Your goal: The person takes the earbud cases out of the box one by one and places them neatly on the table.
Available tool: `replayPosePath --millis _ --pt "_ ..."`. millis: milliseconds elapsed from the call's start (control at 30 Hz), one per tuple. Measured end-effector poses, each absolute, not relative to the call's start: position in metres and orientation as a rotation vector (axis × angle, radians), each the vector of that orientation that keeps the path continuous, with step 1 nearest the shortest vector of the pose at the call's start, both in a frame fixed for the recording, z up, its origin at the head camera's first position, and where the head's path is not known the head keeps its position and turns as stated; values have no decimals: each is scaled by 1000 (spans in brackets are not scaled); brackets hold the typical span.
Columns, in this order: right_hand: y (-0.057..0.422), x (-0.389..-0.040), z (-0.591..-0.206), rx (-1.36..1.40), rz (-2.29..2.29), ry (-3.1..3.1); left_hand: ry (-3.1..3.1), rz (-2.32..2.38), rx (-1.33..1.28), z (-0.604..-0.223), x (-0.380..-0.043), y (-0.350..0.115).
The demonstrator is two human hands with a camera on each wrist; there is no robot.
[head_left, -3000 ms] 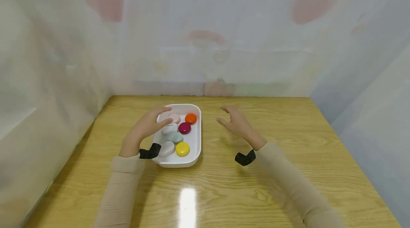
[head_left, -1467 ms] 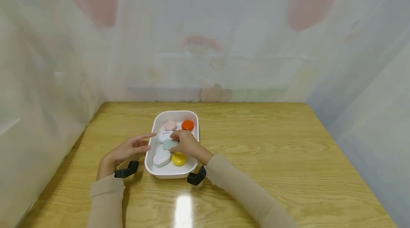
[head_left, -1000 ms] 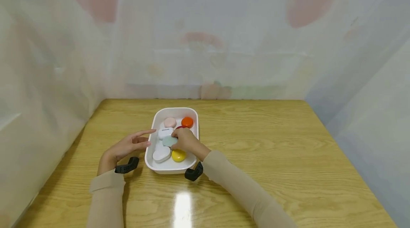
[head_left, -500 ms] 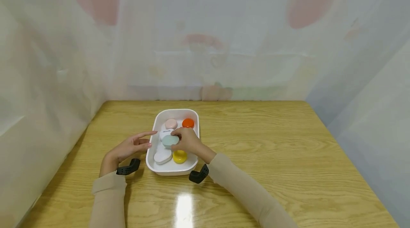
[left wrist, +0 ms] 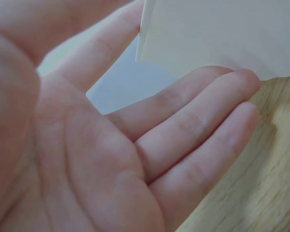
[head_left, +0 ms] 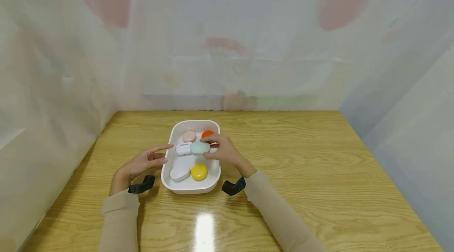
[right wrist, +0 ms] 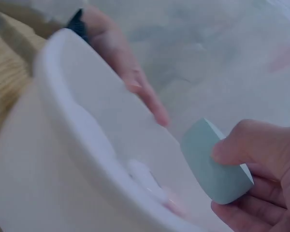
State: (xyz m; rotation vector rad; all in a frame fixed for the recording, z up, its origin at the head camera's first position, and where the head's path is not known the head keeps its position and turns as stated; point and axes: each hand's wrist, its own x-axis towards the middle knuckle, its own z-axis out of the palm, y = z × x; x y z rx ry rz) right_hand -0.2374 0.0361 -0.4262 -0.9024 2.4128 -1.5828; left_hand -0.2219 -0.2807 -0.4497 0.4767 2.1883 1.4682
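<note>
My right hand [head_left: 227, 151] pinches a pale green oval block [head_left: 200, 148] between thumb and fingers, over the middle of a white tray [head_left: 191, 190]. In the right wrist view the block [right wrist: 212, 162] is smooth, with a flat face and curved sides; the thumb presses on it. My left hand [head_left: 138, 167] lies at the tray's left side, fingers extended, index fingertip at the rim. In the left wrist view its fingers [left wrist: 193, 118] reach to the tray's outer wall [left wrist: 212, 38]. A white case [head_left: 183, 149] with a small slot lies just left of the green block.
Inside the tray are a white oval piece [head_left: 179, 173], a glossy yellow disc [head_left: 199, 172], a pale pink disc [head_left: 189, 136] and a partly covered orange disc [head_left: 207, 134]. The dark red disc is hidden by the right hand. Wood table [head_left: 301, 157] extends right, with curtains around it.
The right hand went into the tray, took hold of the green block and raised it, moving right and back. The left hand moved from over the tray to its left rim.
</note>
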Motion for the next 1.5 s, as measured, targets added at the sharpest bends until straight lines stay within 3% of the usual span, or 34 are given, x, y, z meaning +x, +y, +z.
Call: replayPosePath --millis 533,1100,1500 --pt "101 -263 -444 -615 -1909 2378 2200 1437 395 -449 -221 -278" --pt "128 -280 -471 -453 -1763 2462 2199 1442 422 -449 -223 -281" --pt "126 -282 -484 -628 -1649 2576 2177 1459 406 -449 -223 -280"
